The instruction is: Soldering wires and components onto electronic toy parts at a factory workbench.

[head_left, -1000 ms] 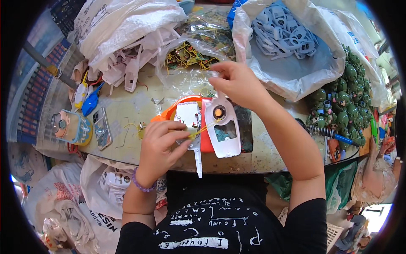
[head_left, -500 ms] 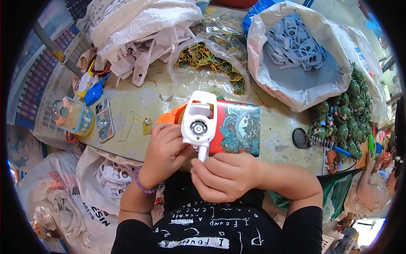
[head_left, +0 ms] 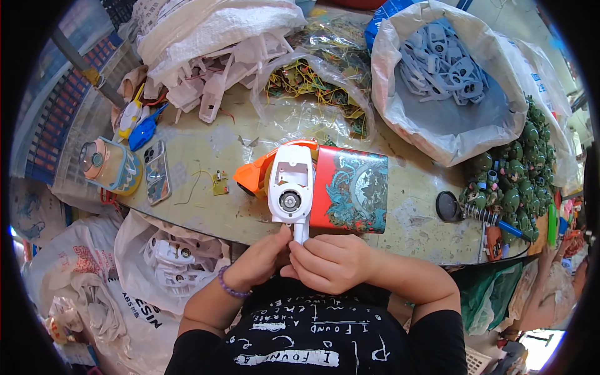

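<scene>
A white plastic shell (head_left: 292, 161) with a short handle, a rectangular opening and a round dark part in a ring stands before me, handle toward my body. My right hand (head_left: 331, 262) is closed, its fingers pinching the end of that handle. Close on the handle's left side is my left hand (head_left: 259, 257), its fingers drawn together; whatever they hold is hidden. Behind the shell are a red box (head_left: 353, 190) with a teal pattern and a partly covered orange plastic tool (head_left: 251, 177). A small circuit board (head_left: 220, 182) with a yellow wire lies to the left.
Along the back are white plastic parts (head_left: 212, 94), a clear bag of wired boards (head_left: 319, 94) and a sack (head_left: 447, 134) of pale frames. Green figures (head_left: 515, 181) pile up at right. A phone (head_left: 157, 174) and drink bottle (head_left: 112, 165) stand left; a bag holds white shells (head_left: 175, 259).
My left hand has dropped from the shell's left side to beside the handle. The shell sits slightly lower, and my right hand keeps its pinch on the handle. The whole view has shifted a little.
</scene>
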